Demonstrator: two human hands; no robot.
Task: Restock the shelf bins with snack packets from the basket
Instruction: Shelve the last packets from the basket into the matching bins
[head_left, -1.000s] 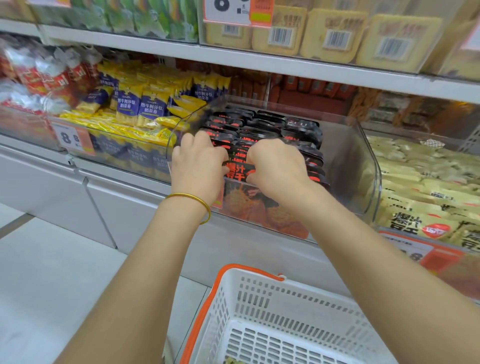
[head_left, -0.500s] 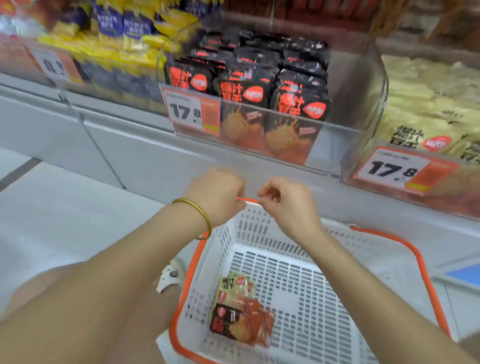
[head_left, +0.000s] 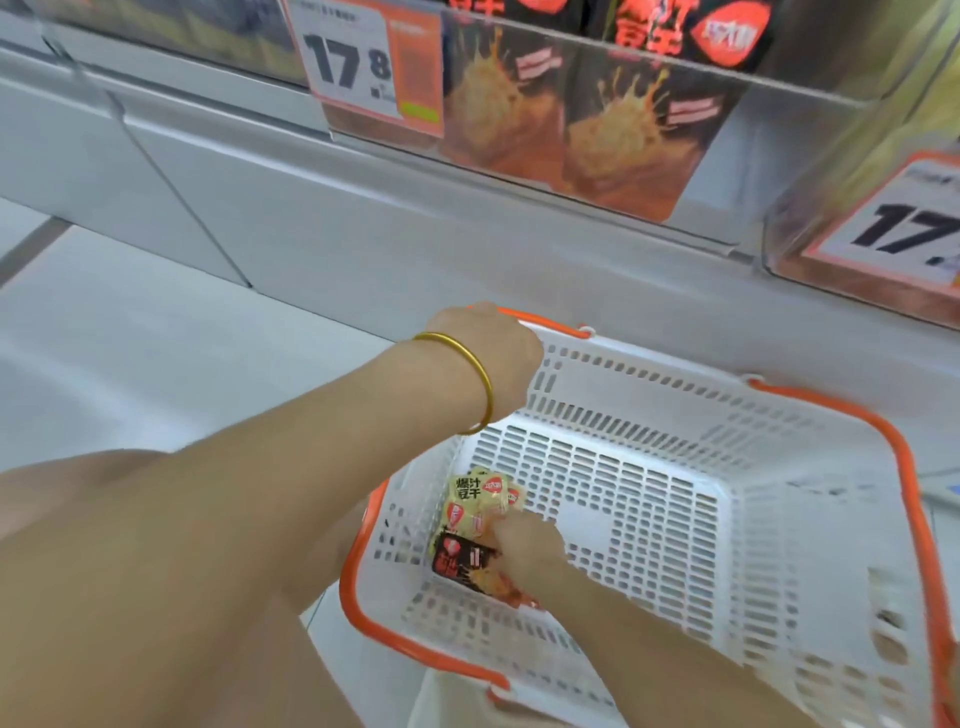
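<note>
Packets (head_left: 475, 512) lie in a small heap on the bottom of the basket (head_left: 649, 400), against its left wall toward the near side: a few pale yellow ones and, just nearer, a black packet (head_left: 460, 558) with an orange picture. The rest of the basket bottom shows bare white mesh, so most of the load seems to be out already and only this last handful is left to shelve. The right hand (head_left: 524, 551) is down on the heap, fingers bent onto the black packet and touching the yellow ones. Blur hides whether its grip has closed on anything, so I cannot tell if a packet is held yet. The left hand (head_left: 493, 358), a gold bangle (head_left: 485, 379) on its wrist, has its grip closed over the basket's far left rim by the orange handle, steadying it. Above and beyond, the clear bin (head_left: 571, 130) with the 17.8 price tag (head_left: 358, 62) looks well filled with black packets at its front. A second bin (head_left: 810, 208) to the right holds yellowish stock, too blurred to judge. My guess is the task is near its end: lift these out, sort them by colour, drop each in its bin.
</note>
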